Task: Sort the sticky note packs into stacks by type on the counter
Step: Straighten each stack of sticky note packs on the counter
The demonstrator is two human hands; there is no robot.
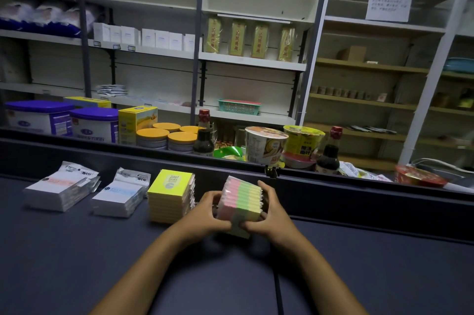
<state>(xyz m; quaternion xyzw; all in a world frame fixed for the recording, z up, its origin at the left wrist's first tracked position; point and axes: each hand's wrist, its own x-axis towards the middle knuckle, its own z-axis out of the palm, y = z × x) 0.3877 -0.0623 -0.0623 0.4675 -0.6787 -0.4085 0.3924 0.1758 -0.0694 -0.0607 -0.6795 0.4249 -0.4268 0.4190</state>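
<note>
On the dark counter (77, 250) stand several stacks of sticky note packs. A multicolour stack (241, 203) with pink, green and yellow stripes sits at the centre, tilted toward me. My left hand (211, 212) grips its left side and my right hand (269, 212) grips its right side. To the left stands a yellow stack (170, 195) marked 2207. Further left lie a white stack with a blue label (119, 196) and a white stack with a pink label (60, 190), both in clear wrappers.
A raised dark ledge (333, 186) runs behind the stacks. Beyond it stand tins with purple lids (93, 124), yellow-lidded cans (154, 136), soy sauce bottles (204, 135), noodle cups (265, 144) and shelving. A seam (278, 289) crosses the counter near my right forearm.
</note>
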